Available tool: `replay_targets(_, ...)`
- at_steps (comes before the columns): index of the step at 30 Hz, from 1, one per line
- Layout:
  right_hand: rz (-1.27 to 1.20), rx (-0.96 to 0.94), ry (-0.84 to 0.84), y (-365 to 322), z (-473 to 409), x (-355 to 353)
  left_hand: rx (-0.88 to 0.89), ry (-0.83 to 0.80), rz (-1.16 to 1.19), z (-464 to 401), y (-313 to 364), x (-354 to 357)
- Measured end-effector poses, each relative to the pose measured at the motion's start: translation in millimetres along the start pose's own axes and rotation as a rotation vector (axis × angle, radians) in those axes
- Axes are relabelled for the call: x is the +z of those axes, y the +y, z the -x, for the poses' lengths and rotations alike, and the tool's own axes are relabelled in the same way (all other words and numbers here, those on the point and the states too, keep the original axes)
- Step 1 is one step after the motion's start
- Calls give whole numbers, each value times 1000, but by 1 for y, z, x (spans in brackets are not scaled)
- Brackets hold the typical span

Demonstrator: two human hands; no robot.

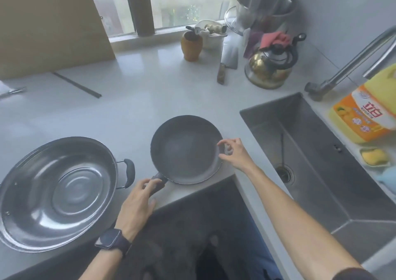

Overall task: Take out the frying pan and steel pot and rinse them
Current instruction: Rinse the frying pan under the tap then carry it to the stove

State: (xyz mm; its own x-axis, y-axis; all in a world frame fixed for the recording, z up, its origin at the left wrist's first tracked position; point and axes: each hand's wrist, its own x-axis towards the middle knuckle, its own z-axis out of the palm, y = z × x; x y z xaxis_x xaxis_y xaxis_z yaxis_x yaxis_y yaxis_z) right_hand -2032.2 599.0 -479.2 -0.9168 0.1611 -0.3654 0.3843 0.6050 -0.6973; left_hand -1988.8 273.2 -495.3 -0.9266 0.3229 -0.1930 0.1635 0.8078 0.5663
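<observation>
— Resting on the counter (132,100) beside the sink (321,172), the frying pan (186,149) is gripped how?

— Its handle is held by the left hand (137,200); its far rim is framed by the right hand (233,151), fingers curled and apart. The steel pot (55,194) is left alongside.

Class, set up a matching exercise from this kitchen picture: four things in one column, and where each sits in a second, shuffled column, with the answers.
Things
1. frying pan
2. steel pot
3. kettle
4. soap bottle

Places
A. back of the counter, under a pink cloth
B. far left of the counter, nearest the edge
C. between the two hands
D. right of the sink, under the tap

Pairs: 1-C, 2-B, 3-A, 4-D
</observation>
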Motion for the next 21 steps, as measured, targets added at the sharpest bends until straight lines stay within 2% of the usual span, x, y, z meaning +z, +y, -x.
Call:
replay_targets(5,-90,-3,-111,15,-13,-10,-149,1,35,-10,18,-3)
replay_targets(12,-254,11,-57,34,-3,-69,-190,32,-14,-16,89,-13)
replay_targets(16,-359,61,112,79,25,-126,20,-78,-24,-55,156,-15)
replay_targets(19,-375,150,282,118,58,-166,284,-144,-123,-114,205,-11)
replay_targets(21,-413,236,382,142,78,-179,491,-242,-176,-161,234,-2)
